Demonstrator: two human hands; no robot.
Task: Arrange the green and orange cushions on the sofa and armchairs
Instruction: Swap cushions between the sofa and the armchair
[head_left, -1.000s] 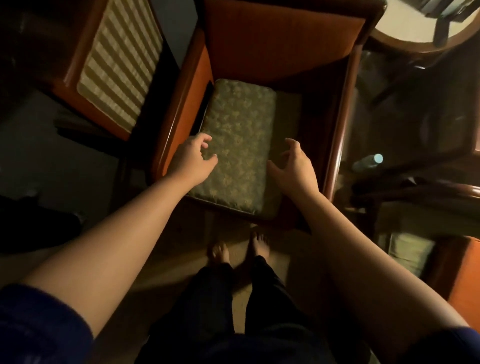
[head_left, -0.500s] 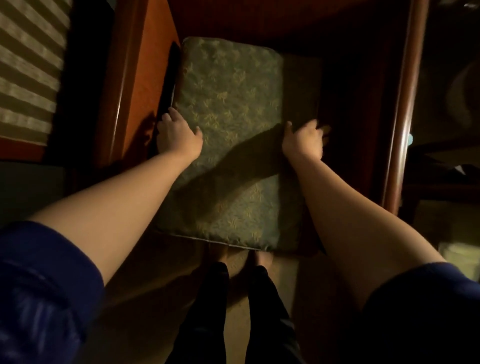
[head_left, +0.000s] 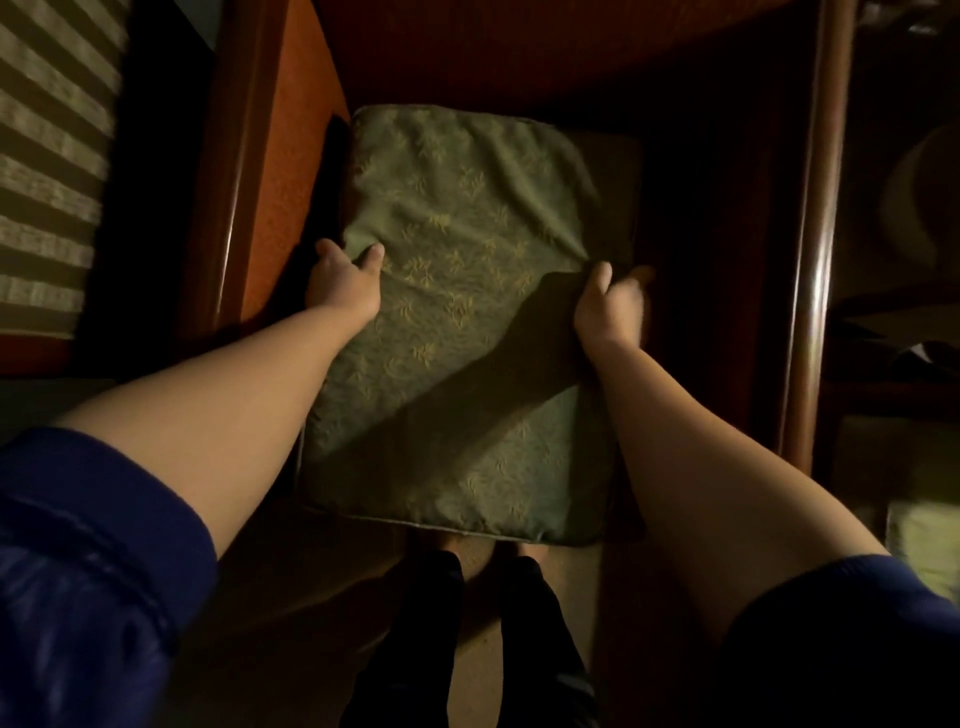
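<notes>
Since half a second ago: both hands closed onto the long edges of the green cushion, fabric now gathered into folds under the grip where it lay flat before; camera a little closer to the seat.

Armchair filling most of the view, orange-red upholstery, glossy dark wood arm rails down both sides, right rail catching a streak of light. Seat and back deep in shadow on the right half.

Green cushion lying in the armchair seat, long side running away from the camera, shifted toward the left arm, near end overhanging the seat front above the bare feet. Leaf pattern woven in a lighter gold-green; piped edge visible along the near end. Broad diagonal shadow of an arm across its middle.

Striped cushion at far left, pale and dark bands, on a neighbouring seat, well apart from the green one.

Blue sleeves pushed up both forearms; dark trousers at the bottom centre.

Left hand clamped on the cushion's left edge, thumb on top, fingers curled underneath and out of sight. Right hand clamped on the right edge, thumb pressed into the top, fingers wrapped round the side, slightly blurred.

Pale object at the lower right edge, too blurred to identify.
</notes>
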